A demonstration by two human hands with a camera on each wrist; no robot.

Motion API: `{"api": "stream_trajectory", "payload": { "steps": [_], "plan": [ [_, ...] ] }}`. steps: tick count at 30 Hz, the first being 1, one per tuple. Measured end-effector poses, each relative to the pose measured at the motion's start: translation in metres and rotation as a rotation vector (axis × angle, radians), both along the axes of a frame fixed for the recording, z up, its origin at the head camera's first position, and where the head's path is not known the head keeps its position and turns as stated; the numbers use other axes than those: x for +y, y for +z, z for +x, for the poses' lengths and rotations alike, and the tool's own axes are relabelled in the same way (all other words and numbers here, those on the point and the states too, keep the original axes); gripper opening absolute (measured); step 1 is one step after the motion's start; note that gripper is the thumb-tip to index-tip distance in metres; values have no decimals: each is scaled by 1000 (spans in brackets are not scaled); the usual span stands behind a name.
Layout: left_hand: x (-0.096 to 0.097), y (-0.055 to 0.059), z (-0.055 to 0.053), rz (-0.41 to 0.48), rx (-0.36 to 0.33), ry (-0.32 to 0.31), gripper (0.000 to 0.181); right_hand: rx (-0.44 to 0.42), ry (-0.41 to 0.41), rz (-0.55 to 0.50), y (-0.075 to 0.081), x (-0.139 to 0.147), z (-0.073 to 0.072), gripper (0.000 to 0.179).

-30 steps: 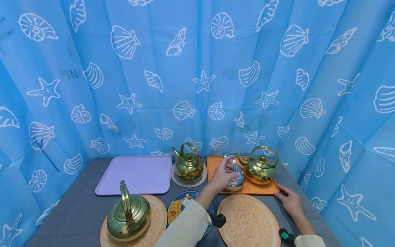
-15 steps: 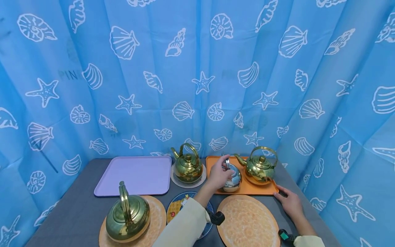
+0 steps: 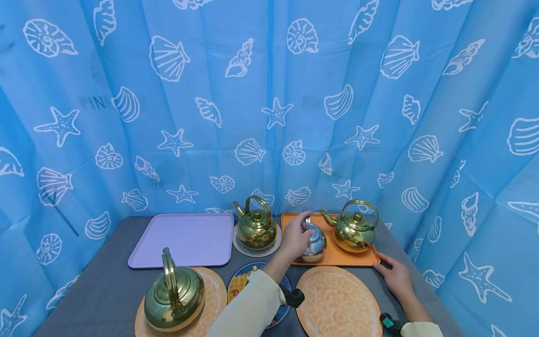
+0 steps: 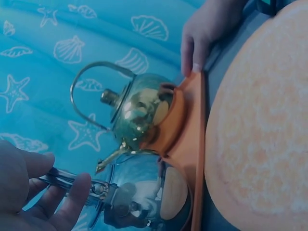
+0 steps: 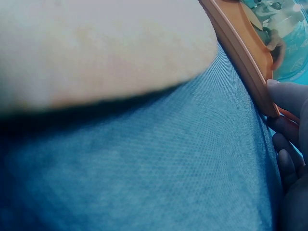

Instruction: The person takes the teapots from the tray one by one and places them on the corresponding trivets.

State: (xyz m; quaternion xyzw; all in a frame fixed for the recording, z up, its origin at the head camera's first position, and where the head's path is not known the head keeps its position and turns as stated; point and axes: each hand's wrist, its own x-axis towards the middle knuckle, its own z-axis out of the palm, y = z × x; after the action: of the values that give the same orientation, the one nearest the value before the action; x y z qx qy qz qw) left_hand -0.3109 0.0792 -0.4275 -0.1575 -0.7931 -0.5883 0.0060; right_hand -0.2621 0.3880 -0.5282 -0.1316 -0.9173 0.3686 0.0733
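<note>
My left hand (image 3: 296, 236) grips the upright handle (image 4: 72, 180) of a small silver teapot (image 3: 316, 245) at the left side of an orange tray (image 3: 343, 260). In the left wrist view, the handle runs between my thumb and fingers, and the shiny silver body (image 4: 137, 192) overlaps the tray. Beside it on the tray stands a gold teapot (image 3: 355, 230), its spout pointing left toward the silver one. My right hand (image 3: 396, 276) pinches the tray's front right corner; in the right wrist view the thumb lies on the rim (image 5: 262, 94), with fingers below.
A second gold teapot (image 3: 257, 229) stands on a white plate (image 3: 244, 248) left of the tray. A larger one (image 3: 174, 297) sits front left on a round tan mat (image 3: 216, 290). There are also a lilac tray (image 3: 183, 238), another round mat (image 3: 341, 299) and a patterned blue plate (image 3: 242, 278), partly under my left arm.
My left hand has moved the silver teapot leftward along the orange tray, away from the gold teapot, turning its handle. The right hand stays at the tray corner.
</note>
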Motion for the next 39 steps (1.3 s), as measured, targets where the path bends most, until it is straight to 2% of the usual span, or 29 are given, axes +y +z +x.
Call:
{"api": "stream_trajectory", "payload": {
  "steps": [5,13,17,24,31,39],
  "plan": [
    [-3,3,2,-56,39,22,51,-2,2,-3,0,0,0,58],
    [-8,7,6,-182,161,61,49,-1,-6,-2,-1,0,0,57],
    [-11,8,7,-218,181,66,50,1,-12,1,-3,1,-1,58],
    [-16,6,9,-216,209,50,49,-10,-15,-5,-3,2,-3,60],
    [-22,8,15,-201,233,68,48,-15,-13,15,-2,3,-2,59],
    [-33,9,21,-227,298,95,49,-9,-2,19,-2,4,-2,59]
  ]
}}
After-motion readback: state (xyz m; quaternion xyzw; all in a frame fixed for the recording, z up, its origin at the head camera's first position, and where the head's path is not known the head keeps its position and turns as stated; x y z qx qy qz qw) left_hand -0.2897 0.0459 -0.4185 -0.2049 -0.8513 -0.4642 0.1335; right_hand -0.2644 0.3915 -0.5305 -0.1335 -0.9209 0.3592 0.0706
